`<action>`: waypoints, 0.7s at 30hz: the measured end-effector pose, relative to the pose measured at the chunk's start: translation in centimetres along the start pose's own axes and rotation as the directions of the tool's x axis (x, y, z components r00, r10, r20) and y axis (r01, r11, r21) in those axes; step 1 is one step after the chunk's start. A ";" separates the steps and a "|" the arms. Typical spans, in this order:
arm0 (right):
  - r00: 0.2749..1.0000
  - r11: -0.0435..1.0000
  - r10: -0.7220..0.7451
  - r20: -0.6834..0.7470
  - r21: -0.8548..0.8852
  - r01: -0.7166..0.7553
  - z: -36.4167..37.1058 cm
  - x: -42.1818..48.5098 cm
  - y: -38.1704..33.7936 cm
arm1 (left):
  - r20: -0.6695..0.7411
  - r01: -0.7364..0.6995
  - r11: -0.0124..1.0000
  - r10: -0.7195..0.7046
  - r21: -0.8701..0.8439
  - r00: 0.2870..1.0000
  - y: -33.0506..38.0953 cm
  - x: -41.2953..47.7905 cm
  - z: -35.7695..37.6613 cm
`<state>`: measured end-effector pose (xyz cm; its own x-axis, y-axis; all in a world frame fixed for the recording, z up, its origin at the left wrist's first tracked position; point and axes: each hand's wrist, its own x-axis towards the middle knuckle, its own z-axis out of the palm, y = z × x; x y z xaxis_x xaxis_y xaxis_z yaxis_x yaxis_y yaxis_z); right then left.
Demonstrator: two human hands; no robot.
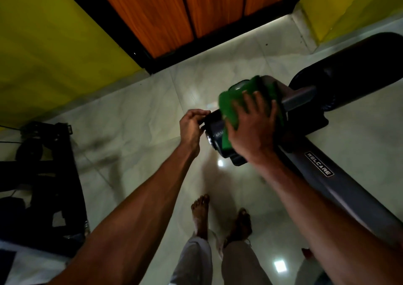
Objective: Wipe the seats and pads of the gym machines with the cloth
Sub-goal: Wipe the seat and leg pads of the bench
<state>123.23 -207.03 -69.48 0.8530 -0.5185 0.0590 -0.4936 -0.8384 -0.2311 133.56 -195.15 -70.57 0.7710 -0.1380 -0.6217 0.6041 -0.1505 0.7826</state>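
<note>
Green cloth [230,102] lay draped over the dark roller pad [214,132]. Soft, limp and light, it would likely bunch, so best kept flat under the palm. Right hand [255,127] pressed it, fingers spread. Left hand [192,125] curled round the pad's end, probably steadying. Pad mostly hidden under the cloth; light dim, cloth edges blurred.

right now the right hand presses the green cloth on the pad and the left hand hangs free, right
No: the head view shows the left hand gripping the end of the pad. The right hand does press the green cloth on the pad.
</note>
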 end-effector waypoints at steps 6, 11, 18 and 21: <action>0.992 0.993 0.119 -0.033 0.015 -0.118 -0.5 1.5 2.6 | -0.002 0.145 0.976 -0.147 0.163 0.989 0.3 0.3 0.8; 0.930 0.933 -0.361 0.067 0.029 0.360 0.0 0.7 -0.1 | 0.079 0.248 0.967 -0.252 0.061 0.964 -0.1 -1.6 1.0; 0.995 0.998 -0.043 0.087 -0.051 0.047 -0.5 2.5 -1.5 | 0.014 0.142 0.983 -0.142 -0.119 0.990 -0.6 -1.8 0.2; 0.939 0.946 -0.322 0.123 0.018 0.322 0.2 0.1 -1.8 | -0.017 0.126 0.974 -0.132 -0.189 0.991 -0.2 -2.0 -0.4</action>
<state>124.28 -205.54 -69.20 0.9805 -0.1961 0.0105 -0.1891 -0.9576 -0.2174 131.95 -194.40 -69.50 0.6882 -0.1002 -0.7186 0.7236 0.0213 0.6899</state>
